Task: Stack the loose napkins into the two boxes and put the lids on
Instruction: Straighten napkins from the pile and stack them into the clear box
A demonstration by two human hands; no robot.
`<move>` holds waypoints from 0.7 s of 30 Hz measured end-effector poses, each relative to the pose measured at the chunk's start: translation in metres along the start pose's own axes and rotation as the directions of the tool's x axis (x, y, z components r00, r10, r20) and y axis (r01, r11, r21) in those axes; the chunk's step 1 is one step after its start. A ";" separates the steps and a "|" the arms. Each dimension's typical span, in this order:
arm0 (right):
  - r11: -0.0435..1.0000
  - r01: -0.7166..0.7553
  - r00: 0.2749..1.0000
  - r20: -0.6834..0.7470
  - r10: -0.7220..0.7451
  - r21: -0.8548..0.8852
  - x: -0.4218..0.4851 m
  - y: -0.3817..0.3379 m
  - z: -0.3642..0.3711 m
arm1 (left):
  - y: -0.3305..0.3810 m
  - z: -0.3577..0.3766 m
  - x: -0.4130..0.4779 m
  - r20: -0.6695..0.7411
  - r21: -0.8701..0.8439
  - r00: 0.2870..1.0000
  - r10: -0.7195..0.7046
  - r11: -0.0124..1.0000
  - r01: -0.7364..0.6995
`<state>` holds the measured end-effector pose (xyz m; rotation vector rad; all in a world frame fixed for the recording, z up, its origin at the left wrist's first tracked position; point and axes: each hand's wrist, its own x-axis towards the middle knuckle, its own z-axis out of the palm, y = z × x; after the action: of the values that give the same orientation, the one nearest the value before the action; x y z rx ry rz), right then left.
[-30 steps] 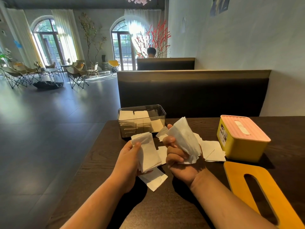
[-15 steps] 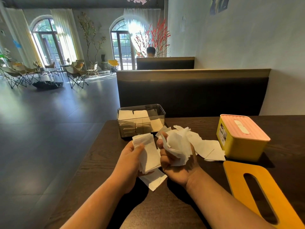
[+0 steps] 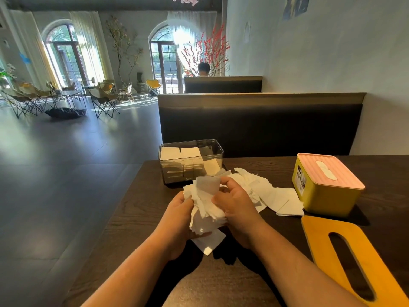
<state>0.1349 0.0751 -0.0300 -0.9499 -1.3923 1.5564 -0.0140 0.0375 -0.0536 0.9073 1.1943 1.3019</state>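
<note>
The left hand [image 3: 178, 217] and right hand [image 3: 238, 203] each curl their grip round one bundle of napkins [image 3: 205, 211] above the tabletop [image 3: 143, 207], likely squaring it for the open clear box [image 3: 190, 165] just behind, whose orange lid [image 3: 354, 258] probably waits aside until filling ends.

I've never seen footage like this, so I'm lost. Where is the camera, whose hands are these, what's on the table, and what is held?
No machine: a person wears the camera on the head, looking down. The left hand and right hand together hold a bunch of white napkins. On the dark table stand a lidless clear box, partly filled, and a yellow box with its pink lid on. Loose napkins lie between them; an orange lid lies flat nearby.
</note>
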 end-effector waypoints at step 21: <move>0.795 0.124 0.989 0.008 -0.148 -0.594 0.004 0.016 0.000 | 0.000 0.000 0.001 -0.035 -0.050 0.997 -0.073 0.996 0.072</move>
<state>0.1319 0.0782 -0.0455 -1.1999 -1.9281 0.9857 -0.0138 0.0389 -0.0534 0.8011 1.2080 1.2885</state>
